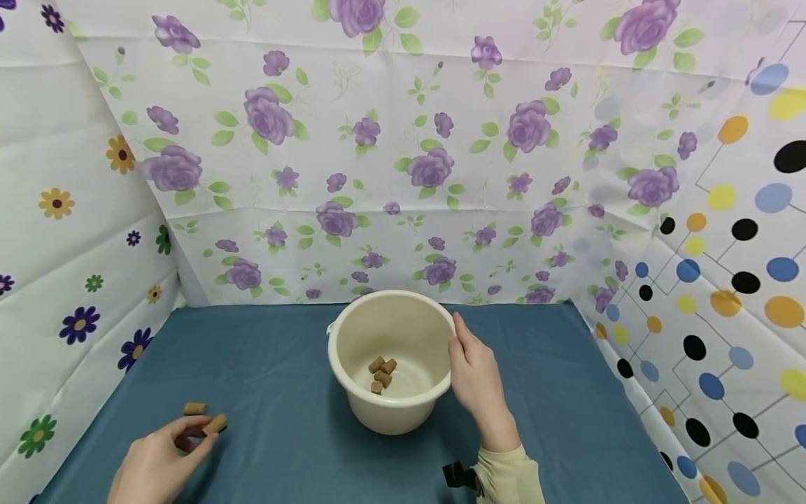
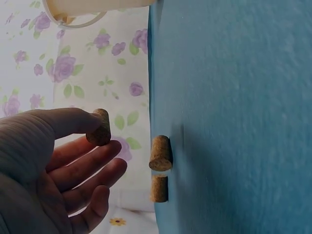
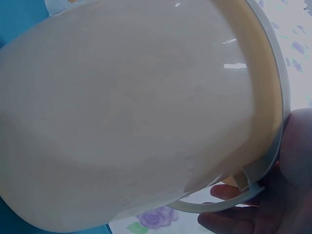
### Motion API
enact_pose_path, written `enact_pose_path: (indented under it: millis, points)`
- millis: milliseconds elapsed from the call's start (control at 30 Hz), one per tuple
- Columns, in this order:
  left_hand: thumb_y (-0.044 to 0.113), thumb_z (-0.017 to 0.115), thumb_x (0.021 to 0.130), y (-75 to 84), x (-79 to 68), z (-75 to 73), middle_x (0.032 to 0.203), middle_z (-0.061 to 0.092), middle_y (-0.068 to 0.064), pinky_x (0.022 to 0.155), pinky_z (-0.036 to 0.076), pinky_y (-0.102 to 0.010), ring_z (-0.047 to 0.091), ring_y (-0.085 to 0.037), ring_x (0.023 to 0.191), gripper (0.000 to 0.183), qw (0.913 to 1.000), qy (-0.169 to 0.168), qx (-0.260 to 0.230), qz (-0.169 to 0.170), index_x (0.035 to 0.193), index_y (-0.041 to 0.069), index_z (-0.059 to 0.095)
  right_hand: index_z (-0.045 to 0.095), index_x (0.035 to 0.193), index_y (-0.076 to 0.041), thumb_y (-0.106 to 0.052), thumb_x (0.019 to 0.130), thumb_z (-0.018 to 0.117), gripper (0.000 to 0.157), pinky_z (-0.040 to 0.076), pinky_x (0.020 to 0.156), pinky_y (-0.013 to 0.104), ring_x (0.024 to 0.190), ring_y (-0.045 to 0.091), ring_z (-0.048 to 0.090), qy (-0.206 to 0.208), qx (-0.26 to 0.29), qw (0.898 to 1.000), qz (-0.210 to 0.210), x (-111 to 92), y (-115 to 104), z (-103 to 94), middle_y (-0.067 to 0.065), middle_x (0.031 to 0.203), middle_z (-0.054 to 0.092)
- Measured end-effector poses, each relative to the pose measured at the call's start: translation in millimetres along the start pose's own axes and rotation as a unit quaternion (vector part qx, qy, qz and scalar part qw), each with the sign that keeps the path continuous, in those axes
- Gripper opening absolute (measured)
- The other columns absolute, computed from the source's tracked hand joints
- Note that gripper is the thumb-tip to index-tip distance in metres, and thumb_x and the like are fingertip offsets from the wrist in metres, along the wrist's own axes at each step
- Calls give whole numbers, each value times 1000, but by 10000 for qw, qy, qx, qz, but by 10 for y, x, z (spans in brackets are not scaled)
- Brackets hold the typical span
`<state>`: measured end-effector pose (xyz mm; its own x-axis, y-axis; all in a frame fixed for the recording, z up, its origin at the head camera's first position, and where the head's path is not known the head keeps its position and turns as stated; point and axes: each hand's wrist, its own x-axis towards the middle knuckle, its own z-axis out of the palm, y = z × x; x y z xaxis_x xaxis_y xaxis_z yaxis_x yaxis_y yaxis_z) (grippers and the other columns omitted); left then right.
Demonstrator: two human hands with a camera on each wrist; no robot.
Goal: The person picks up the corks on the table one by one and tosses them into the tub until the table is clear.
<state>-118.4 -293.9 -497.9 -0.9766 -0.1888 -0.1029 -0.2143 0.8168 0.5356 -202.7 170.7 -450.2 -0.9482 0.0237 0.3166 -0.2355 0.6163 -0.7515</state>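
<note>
My left hand (image 1: pixel 157 455) pinches a cork (image 2: pixel 101 127) between thumb and fingertips, above the cloth at the left. Two more corks lie on the cloth near it in the left wrist view: a nearer cork (image 2: pixel 161 153) and a smaller-looking cork (image 2: pixel 159 188). Only one resting cork (image 1: pixel 194 408) shows in the head view, just beyond the fingers. My right hand (image 1: pixel 478 378) grips the right rim of a cream plastic bucket (image 1: pixel 397 416), thumb at the rim. Several corks (image 1: pixel 383 379) lie on the bucket's floor. The bucket's thin handle (image 3: pixel 204 207) hangs by the right fingers.
A blue cloth (image 1: pixel 264 364) covers the table. Behind it hangs a sheet with purple flowers (image 1: pixel 428 168). A daisy-print sheet (image 1: pixel 75 266) borders the left side, and a dotted sheet (image 1: pixel 724 336) borders the right.
</note>
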Motion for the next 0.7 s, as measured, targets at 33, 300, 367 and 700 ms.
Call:
enact_pose_path:
  millis: [33,300,367,700]
  points:
    - [31,81,96,18,-3,1,83,72,5,59,52,-38,64,-14,70,44,10000,14,-6,13,125,-1,76,42,164,-7,-20,116,46,50,44,115,58,147,35,48,2,5,10000,-1,0,2,-1,15,164,46]
    - [29,80,96,127,-9,11,83,73,5,56,49,-37,64,-13,69,39,9998,141,-67,125,124,2,78,42,164,-8,-20,116,46,50,43,116,58,148,35,48,9,-3,10000,9,-4,19,8,15,164,45]
    - [29,81,96,141,-11,15,84,74,4,56,49,-37,65,-13,68,38,9997,166,-115,164,123,3,78,41,164,-8,-21,116,45,50,43,116,58,148,35,47,1,13,10000,11,-4,22,10,15,164,45]
    - [23,81,96,307,-33,17,88,77,1,59,53,-38,69,-16,73,32,9976,383,-258,519,122,3,79,41,165,-10,-22,116,45,50,43,116,58,148,33,47,8,18,10000,-17,7,39,14,13,165,45]
